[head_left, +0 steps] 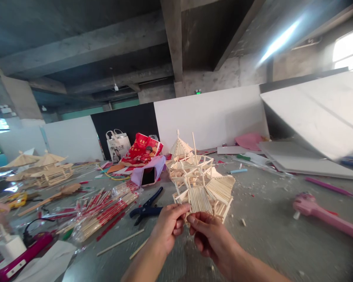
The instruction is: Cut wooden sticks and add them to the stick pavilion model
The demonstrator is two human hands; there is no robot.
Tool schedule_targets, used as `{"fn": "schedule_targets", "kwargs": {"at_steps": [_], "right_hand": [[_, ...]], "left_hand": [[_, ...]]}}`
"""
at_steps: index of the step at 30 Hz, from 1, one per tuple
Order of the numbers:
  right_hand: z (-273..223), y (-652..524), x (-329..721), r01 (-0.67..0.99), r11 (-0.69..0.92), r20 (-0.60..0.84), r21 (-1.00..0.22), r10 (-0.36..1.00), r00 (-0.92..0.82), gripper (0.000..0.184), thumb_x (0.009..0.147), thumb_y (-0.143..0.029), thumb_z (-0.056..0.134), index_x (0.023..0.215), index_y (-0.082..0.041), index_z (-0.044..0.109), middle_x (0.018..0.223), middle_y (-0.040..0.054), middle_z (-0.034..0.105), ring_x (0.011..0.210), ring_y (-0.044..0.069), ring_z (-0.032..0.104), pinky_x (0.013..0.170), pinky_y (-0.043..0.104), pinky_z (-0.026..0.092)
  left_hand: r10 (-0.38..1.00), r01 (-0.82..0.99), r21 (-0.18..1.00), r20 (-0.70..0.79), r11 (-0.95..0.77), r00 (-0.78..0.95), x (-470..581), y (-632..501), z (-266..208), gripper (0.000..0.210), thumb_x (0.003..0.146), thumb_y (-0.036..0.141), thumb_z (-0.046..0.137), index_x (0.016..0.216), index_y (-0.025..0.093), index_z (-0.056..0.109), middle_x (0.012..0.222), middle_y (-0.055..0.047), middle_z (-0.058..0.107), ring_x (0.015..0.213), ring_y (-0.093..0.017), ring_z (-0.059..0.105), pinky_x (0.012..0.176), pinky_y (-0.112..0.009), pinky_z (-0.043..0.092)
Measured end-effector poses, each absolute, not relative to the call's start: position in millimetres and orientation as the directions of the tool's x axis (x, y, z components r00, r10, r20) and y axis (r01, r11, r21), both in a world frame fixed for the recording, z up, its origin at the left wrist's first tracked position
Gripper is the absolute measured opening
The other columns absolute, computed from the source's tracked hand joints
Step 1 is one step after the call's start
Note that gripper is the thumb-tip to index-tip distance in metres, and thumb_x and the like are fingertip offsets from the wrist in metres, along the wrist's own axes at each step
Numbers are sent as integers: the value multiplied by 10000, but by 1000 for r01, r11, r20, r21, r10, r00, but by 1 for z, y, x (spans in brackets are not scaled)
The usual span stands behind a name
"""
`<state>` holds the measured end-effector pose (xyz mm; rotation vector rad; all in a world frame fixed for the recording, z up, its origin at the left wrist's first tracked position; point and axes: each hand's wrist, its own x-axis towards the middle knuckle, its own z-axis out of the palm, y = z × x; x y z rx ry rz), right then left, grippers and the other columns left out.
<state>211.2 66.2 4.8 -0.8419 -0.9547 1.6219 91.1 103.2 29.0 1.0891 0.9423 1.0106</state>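
A pavilion model point(191, 168) built of thin wooden sticks stands in front of me, with a pointed top tier and slatted roof panels lower down. My left hand point(170, 222) pinches the near left corner of the front roof panel point(200, 199). Close beside it, my right hand point(208, 232) is closed at the same panel's lower edge, thumb and forefinger together. The fingertips nearly meet, and they hide any small piece between them. Dark blue cutting pliers point(147, 209) lie just left of my left hand.
Bundled sticks in plastic point(106, 215) lie left, near loose sticks point(120, 242). A phone point(148, 176) leans behind the pliers. At right are a pink glue gun point(326, 217) and white boards point(308, 158). More stick models point(47, 172) stand far left, above a purple power strip point(20, 260).
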Motion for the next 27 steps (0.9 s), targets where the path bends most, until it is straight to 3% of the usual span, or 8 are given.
{"fn": "schedule_targets", "kwargs": {"at_steps": [27], "right_hand": [[9,62,213,-389,-191,-89,-901,960,-265,262,717,-389,610,708,-152,500,580,-47,514,331,20,375,274,147,185]], "left_hand": [[939,-185,963,-129,195,318,93,104,30,283,688,328,617,534,145,464,383,96,323,326,-5,215,338,-165,83]]}}
